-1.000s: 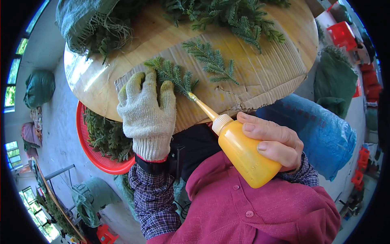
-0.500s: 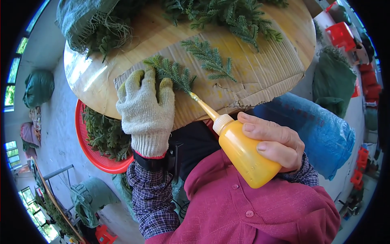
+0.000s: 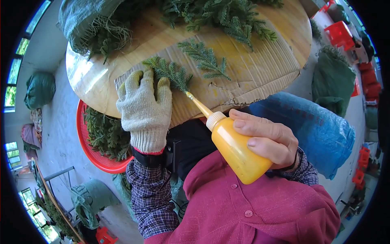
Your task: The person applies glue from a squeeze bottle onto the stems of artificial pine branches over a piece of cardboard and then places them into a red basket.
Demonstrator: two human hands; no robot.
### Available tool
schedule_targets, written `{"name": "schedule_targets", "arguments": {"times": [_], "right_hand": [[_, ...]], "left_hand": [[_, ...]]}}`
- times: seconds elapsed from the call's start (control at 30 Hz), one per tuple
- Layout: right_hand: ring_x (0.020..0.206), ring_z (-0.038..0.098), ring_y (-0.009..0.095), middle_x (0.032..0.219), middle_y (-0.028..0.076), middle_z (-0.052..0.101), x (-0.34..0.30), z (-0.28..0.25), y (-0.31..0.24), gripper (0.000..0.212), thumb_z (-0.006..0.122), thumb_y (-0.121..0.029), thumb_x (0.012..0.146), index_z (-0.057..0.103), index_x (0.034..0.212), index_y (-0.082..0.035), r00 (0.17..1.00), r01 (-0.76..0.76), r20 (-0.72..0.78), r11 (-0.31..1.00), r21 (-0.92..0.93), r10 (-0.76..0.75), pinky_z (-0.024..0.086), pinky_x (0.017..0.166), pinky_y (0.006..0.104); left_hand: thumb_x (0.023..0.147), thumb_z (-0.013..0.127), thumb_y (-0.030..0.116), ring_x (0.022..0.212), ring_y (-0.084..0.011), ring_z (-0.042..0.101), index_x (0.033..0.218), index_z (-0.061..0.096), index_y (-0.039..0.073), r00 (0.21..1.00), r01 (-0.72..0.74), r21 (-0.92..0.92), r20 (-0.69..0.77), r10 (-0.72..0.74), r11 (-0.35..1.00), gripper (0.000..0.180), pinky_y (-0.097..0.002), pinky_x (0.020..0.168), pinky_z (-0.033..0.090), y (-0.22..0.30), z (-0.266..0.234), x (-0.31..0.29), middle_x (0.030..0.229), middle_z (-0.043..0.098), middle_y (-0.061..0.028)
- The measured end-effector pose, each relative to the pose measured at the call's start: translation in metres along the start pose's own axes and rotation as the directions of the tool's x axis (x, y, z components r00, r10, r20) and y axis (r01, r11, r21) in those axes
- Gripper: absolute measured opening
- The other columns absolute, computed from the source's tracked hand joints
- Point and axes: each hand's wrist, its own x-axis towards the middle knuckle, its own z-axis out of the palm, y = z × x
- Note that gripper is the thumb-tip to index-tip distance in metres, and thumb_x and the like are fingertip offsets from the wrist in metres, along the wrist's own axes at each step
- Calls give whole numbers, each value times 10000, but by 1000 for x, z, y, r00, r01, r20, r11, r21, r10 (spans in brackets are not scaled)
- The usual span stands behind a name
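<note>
My right hand (image 3: 268, 140) is bare and wrapped round a squeeze bottle (image 3: 239, 150) filled with yellow stuff. The bottle tilts up and left, its long nozzle touching or nearly touching the lower stem end of a small green fir sprig (image 3: 172, 74). My left hand (image 3: 144, 105), in a whitish knit glove with yellow-green fingertips, lies on the cardboard (image 3: 260, 73) with its fingers spread. Its index finger and thumb rest against the sprig's left side, the sprig itself lying on the cardboard. A second fir sprig (image 3: 205, 59) lies just to the right.
A round wooden table (image 3: 87, 87) carries the cardboard, a heap of fir branches (image 3: 219, 16) and a greenish woven sack (image 3: 83, 20). Below its left edge stands a red basket (image 3: 83, 134) of greenery. A blue plastic bag (image 3: 304, 126) lies at right; red stools (image 3: 340, 34) stand farther off.
The bottle and my right hand have shifted slightly left and up, the nozzle staying at the sprig's stem. My left hand has hardly moved, and the whole view has shifted a little.
</note>
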Motion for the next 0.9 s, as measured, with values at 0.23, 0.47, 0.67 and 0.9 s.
{"name": "schedule_targets", "arguments": {"times": [0.23,0.47,0.67,0.9], "right_hand": [[1161,628,572,1256,368,613,-1,1,1,415,762,35,840,524,1178,-3,1000,17,-14,998,-60,-18,531,985,628],[1119,672,511,1216,354,632,-4,0,3,473,833,16,797,529,1159,1,998,38,-55,993,-110,-44,549,962,636],[1099,684,440,1215,320,635,-20,-15,19,659,917,-92,752,472,1233,-15,957,105,-265,992,-67,-119,569,964,606],[1214,642,348,1324,268,602,-54,-62,76,825,907,-273,800,412,1407,-16,747,-41,-657,994,106,101,581,959,463]], "left_hand": [[879,724,239,1030,-380,652,1135,733,15,1000,-6,21,9,6,1000,341,-469,870,545,0,-1,0,1130,691,-174],[915,694,250,1084,-376,642,1163,725,4,999,22,7,41,-22,1000,351,-463,944,515,3,-3,0,1173,679,-187],[910,698,291,1061,-389,639,1157,726,12,1000,-10,30,23,10,999,373,-478,902,531,-2,-4,4,1146,689,-178],[939,664,466,1082,-419,634,1390,579,30,992,76,-266,115,-47,961,634,-512,912,521,33,-11,22,1260,635,-261]]}}
